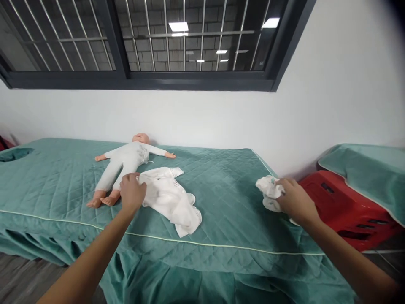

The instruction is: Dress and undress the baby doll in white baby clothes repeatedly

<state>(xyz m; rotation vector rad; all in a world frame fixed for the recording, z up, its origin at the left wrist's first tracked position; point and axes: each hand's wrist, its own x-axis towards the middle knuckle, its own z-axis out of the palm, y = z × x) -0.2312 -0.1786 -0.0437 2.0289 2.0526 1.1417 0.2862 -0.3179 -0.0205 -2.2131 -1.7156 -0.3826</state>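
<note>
A baby doll [129, 156] in a white body suit lies on its back on the green quilted bed cover [221, 185], arms spread and feet toward me. Beside its legs a white baby garment [171, 198] is spread out, a little rumpled. My left hand [133, 191] is at the garment's left edge near the doll's feet, fingers curled and closed on the cloth; the fingertips are partly hidden. Far to the right, my right hand [295, 200] grips a crumpled white diaper [270, 192] with small green marks, just above the bed's right end.
Red plastic stools [351, 207] stand right of the bed, with another green cover [373, 169] over them. A white wall [202, 114] and a dark-framed barred window [196, 80] are behind the bed. A hole [15, 155] opens in the cover at far left.
</note>
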